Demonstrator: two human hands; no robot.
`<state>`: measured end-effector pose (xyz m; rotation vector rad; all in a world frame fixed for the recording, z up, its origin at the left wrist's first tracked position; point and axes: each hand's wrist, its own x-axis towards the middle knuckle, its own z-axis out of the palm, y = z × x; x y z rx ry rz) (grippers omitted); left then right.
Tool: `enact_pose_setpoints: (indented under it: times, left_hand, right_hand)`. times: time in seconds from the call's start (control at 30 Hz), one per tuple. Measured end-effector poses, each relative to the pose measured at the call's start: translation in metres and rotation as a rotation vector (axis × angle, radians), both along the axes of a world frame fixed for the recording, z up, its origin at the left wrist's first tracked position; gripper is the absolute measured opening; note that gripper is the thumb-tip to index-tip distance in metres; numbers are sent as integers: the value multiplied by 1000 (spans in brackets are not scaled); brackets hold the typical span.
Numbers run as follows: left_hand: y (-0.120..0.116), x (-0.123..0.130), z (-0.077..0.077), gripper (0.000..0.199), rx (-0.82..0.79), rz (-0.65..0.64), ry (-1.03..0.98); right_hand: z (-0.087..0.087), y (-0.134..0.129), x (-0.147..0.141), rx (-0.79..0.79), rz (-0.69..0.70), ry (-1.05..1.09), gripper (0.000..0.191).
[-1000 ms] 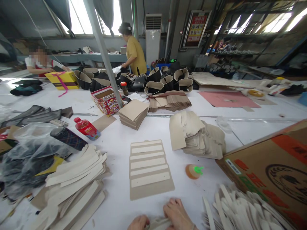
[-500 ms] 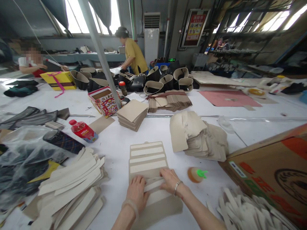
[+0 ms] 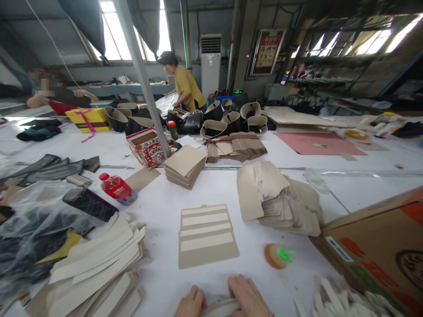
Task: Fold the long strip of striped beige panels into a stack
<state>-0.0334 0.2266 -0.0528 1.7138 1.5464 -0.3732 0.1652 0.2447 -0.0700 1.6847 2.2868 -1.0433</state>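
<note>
At the bottom edge of the view my left hand (image 3: 191, 303) and my right hand (image 3: 249, 297) have their fingers curled on a beige sheet (image 3: 220, 306), one at each side. The sheet looks bent between them, and most of it lies outside the picture. Beyond my hands, a flat beige panel (image 3: 208, 259) with a small tab at its far edge lies on the white table, carrying several pale strips across it. To the right of this panel stands a bottle of amber liquid (image 3: 275, 256) with a green nozzle.
Long pale strips (image 3: 95, 255) are piled on the left, shorter strips (image 3: 343, 299) at lower right. Stacked beige pieces (image 3: 264, 185) lie beside a cardboard box (image 3: 380, 237). A red bottle (image 3: 117, 188) lies near a metal post (image 3: 142, 75). Two people work across the table.
Both hands have drawn back toward me with the beige sheet, which now bends between them. The flat panel, partly covered before, is fully uncovered. The camera view has tilted slightly upward.
</note>
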Motion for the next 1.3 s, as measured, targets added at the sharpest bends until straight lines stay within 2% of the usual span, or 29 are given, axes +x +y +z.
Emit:
enact_pose_setpoints:
  times: [0.1,0.2,0.3,0.37,0.47,0.53,0.63,0.77,0.87,0.93,1.0,1.13,1.23,1.3]
  left_hand:
    - [45,-9,17,38,201,62,-95]
    - [102,-17,26,59,325,106,-93]
    - [142,-21,22,68,298,89,-28]
    - [152,-22,16,67,260,78,-4]
    - [148,-21,8,71,235,73,13]
    - [136,-20,8,62,210,64,18]
    - [111,-16,12,45,187,19,25]
    - [73,-11,20,43,213,-94,29]
    - [56,-12,24,45,66,-121,48]
    - [60,-15,28,47,42,-107,54]
    - [79,-18,33,45,134,-73,39]
    - [150,-24,42,38,326,-56,34]
    - [199,-27,39,43,372,-77,52]
    - [218,-29,33,50,369,-95,64]
  right_hand:
    - [22,53,-8,130,-16,50,35]
    - [36,118,-18,149,43,-14,48]
    - [33,162,-24,109,73,-81,50]
    - [25,172,-25,98,72,-95,51]
    - [15,163,-23,87,62,-99,49]
    - [12,148,-20,84,46,-76,47]
    - [13,117,-16,88,22,-26,49]
    - [17,72,-13,90,18,-9,58]
    - [22,52,-12,70,133,-88,41]
    - [28,56,-13,80,188,-121,32]
    - [36,78,-15,144,179,-107,34]
    - [49,160,-24,296,180,-94,41]
    - [45,216,-33,226,178,-168,45]
    - [36,236,-35,163,183,-203,48]
